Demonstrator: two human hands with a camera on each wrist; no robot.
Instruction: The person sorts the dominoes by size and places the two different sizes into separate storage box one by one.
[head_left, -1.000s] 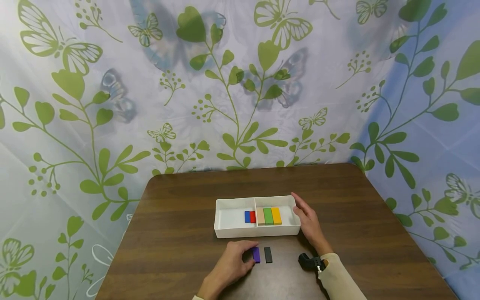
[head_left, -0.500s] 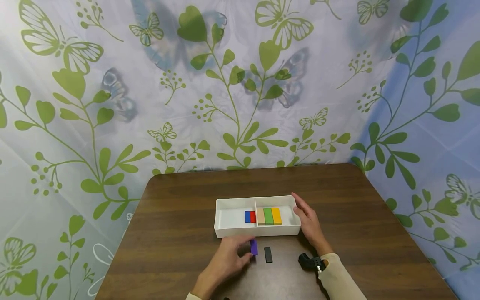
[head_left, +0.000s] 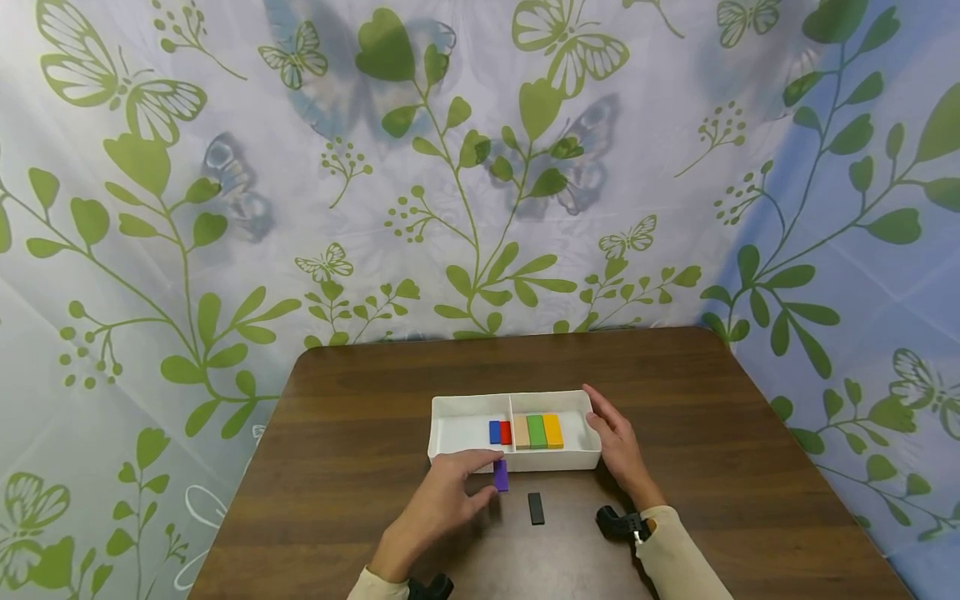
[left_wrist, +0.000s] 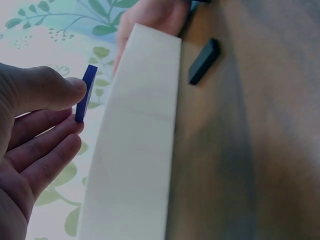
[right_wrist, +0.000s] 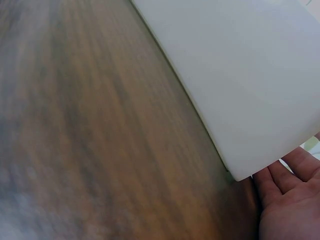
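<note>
My left hand [head_left: 442, 496] pinches a small flat purple block [head_left: 500, 476] between thumb and fingertips. In the left wrist view the block [left_wrist: 86, 92] is upright and raised beside the white box's long wall [left_wrist: 135, 130]. The head view has it overlapping the front wall of that two-compartment box [head_left: 555, 461]. Against the box's right end rests my right hand [head_left: 621, 446], its fingers extended along the end wall; in the right wrist view the fingers [right_wrist: 285, 177] are partly hidden behind the box corner. On the table in front of the box lies a black block [head_left: 536, 508].
Blue [head_left: 495, 432] and red [head_left: 506, 432] blocks lie in the left compartment, by the divider. The right compartment holds tan [head_left: 522, 432], green [head_left: 536, 432] and yellow [head_left: 552, 431] blocks side by side. A patterned curtain [head_left: 480, 167] hangs behind the wooden table [head_left: 345, 417].
The left hand has lifted the purple block from beside the black one and carried it forward and slightly left, to the box's front wall. The right hand and box have stayed put.
</note>
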